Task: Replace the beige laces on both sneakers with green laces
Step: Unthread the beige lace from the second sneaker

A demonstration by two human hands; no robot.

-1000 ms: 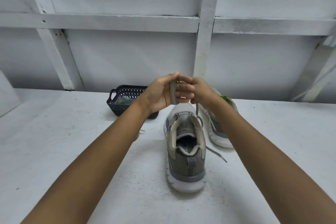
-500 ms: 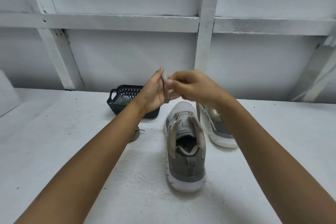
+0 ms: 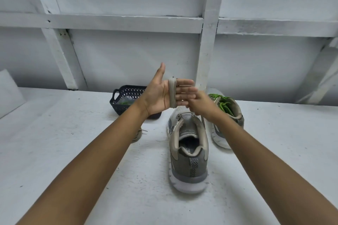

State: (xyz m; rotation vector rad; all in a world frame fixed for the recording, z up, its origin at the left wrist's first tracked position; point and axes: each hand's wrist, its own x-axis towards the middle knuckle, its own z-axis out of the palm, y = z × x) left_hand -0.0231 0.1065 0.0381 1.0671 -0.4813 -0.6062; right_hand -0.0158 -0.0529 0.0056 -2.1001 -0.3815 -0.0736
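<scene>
My left hand (image 3: 159,95) is held up flat with straight fingers and the thumb raised. A beige lace (image 3: 172,93) is wound in a band around its fingers. My right hand (image 3: 198,102), blurred, sits just right of those fingertips and seems to pinch the lace's loose end; a thin strand (image 3: 202,123) hangs below its wrist. Under my hands stands the near sneaker (image 3: 189,153), heel toward me, with no lace showing. Behind my right wrist, the far sneaker (image 3: 232,113) carries green laces (image 3: 222,103).
A black perforated basket (image 3: 130,95) stands at the back left by the wall, with something green inside (image 3: 126,102). Another beige lace (image 3: 140,133) lies on the white table (image 3: 73,142), partly under my left forearm. White wall beams rise behind.
My left hand has opened flat and lifted its thumb, showing the wound lace. My right hand dropped from the top of the left hand to below its fingertips.
</scene>
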